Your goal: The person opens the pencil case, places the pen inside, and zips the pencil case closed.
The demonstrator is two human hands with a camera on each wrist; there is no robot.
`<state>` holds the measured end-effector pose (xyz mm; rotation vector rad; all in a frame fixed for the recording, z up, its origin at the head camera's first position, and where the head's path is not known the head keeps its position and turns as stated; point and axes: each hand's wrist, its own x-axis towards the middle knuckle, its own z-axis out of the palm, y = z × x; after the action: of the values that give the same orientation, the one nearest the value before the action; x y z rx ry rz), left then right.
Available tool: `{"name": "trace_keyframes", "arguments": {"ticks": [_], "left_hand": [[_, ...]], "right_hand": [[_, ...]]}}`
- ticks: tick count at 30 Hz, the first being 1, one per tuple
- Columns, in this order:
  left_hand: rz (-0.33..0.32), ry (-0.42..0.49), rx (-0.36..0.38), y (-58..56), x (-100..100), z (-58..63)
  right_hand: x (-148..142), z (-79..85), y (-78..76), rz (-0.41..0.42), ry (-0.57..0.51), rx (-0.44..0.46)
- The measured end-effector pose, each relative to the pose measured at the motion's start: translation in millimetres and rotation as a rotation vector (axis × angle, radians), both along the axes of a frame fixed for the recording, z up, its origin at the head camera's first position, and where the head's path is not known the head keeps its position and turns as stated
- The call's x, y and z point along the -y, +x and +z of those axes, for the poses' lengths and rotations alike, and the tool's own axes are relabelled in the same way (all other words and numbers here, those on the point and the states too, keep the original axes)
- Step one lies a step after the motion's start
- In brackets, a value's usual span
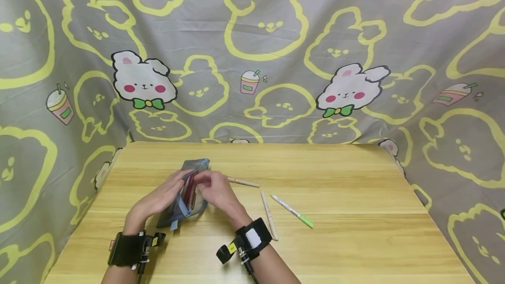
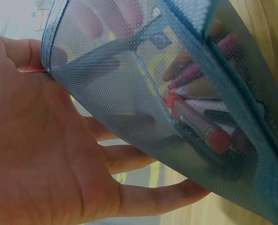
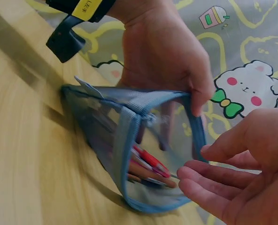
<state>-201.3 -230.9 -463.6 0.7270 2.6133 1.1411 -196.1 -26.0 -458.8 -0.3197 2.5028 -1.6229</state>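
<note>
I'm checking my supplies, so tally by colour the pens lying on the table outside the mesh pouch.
Beige pens: 2
White-and-green pen: 1
Total: 3
Pens inside the mesh pouch are left out.

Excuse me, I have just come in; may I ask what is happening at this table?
A person's left grip holds the edge of an open blue mesh pouch with several pens inside. The right grip is at its mouth, with no pen visible in it. Two beige pens and a green-ended pen lie on the table, to the right of the pouch.
</note>
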Motion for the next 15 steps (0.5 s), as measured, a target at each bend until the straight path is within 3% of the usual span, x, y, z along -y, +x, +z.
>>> {"name": "trace_keyframes", "arguments": {"ticks": [5, 15], "left_hand": [[0.003, -0.004, 0.007, -0.5, 0.0, 0.9], [-0.003, -0.017, 0.001, -1.2, 0.3, 1.4]], "right_hand": [[-13.7, 2.3, -1.0, 0.006, 0.034, -0.072], [-46.5, -8.0, -2.4, 0.002, 0.162, -0.191]]}}
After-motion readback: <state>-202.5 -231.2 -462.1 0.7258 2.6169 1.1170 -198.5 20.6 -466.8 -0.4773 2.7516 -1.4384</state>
